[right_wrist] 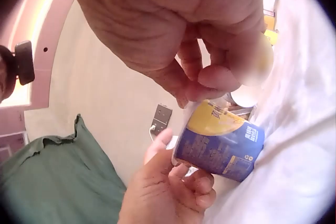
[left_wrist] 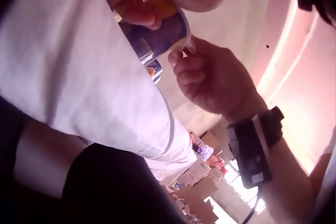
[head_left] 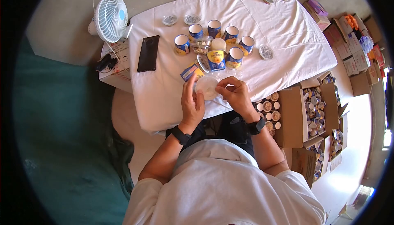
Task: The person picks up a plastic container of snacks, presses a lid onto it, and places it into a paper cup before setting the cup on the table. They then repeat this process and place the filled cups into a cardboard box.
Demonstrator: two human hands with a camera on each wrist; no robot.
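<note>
A blue and yellow paper cup is between my hands at the table's near edge. Over its mouth lies a clear plastic lid, seen from above in the head view. My left hand holds the cup by its side, thumb near the rim; in the right wrist view the left hand has its fingers bent against the cup. At the opposite side of the rim, my right hand pinches the lid's edge between thumb and fingers. The left wrist view shows the right hand at that rim.
Several similar cups stand just beyond my hands, with clear packs among them. A black phone lies at left, near a fan. Clear round lids lie about the white cloth. Filled cartons stand at right.
</note>
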